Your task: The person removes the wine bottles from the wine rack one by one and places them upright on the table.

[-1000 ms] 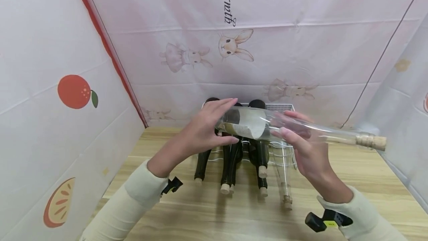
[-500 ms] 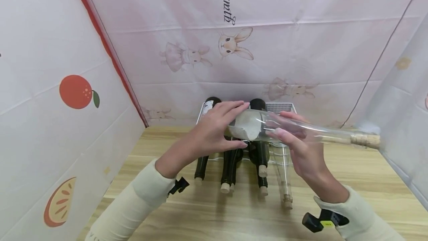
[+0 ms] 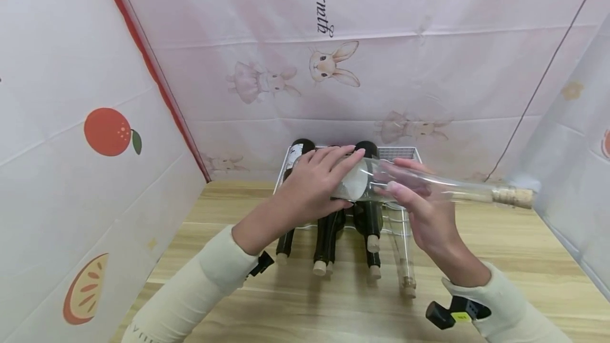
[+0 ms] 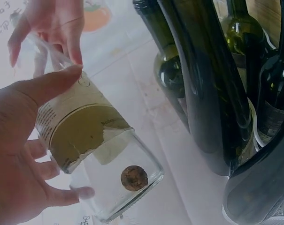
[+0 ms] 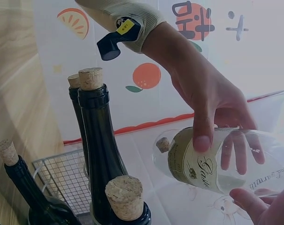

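A clear glass bottle (image 3: 375, 179) lies nearly level in the air above the rack, its cork (image 3: 512, 196) pointing right in the head view. My left hand (image 3: 310, 181) holds its base end, thumb and fingers round the torn cream label (image 4: 78, 117). Around the bottle's shoulder, my right hand (image 3: 431, 218) grips with thumb in front and fingers behind. The left wrist view shows the bare glass base, with a round brown spot (image 4: 134, 178) seen through it. From the right wrist view, the label (image 5: 191, 157) faces the camera under my left thumb.
Below the hands, a white wire rack (image 3: 397, 152) carries several dark corked bottles (image 3: 326, 237) with necks towards me. Another clear corked bottle (image 3: 405, 247) lies at its right side. The rack stands on a wooden table (image 3: 491, 242) against printed cloth walls (image 3: 267, 9).
My left hand has moved right and closed in further over the label. The bottle and my right hand have shifted slightly left. The rack's bottles stay put.
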Tool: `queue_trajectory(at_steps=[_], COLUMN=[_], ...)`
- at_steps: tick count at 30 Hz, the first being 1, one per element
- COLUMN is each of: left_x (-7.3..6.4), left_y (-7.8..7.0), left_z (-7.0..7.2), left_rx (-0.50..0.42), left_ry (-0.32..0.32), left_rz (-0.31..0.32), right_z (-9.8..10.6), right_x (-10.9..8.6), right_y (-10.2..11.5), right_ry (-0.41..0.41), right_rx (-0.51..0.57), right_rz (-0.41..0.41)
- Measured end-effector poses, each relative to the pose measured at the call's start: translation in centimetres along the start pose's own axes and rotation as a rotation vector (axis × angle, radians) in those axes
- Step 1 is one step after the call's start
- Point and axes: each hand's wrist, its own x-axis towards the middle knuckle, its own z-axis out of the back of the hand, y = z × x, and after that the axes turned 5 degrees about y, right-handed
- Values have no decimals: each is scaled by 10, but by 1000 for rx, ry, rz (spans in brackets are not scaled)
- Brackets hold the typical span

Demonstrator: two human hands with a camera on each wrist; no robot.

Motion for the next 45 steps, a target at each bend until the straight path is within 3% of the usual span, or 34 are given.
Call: queue_trajectory(at_steps=[7,19,28,36,45], left_x=[-3,-6,-5,-8,-12], left_y=[-2,3,12,23,34], left_z=[-5,-7,-4,-1,-4], left_rx=[96,129,176,87,37], left_ry=[-78,-140,-181,-185,-166], left_rz=[-9,-43,-63,10,73], right_z=[1,5,10,18,31], right_x=[-2,-5,0,0,0], right_y=[-5,-11,-15,-21,-27], right_ry=[31,69,143,140,147], right_rx=[15,-37,-26,-139,-369], right_rz=[-1,-75,-79,-72,-93])
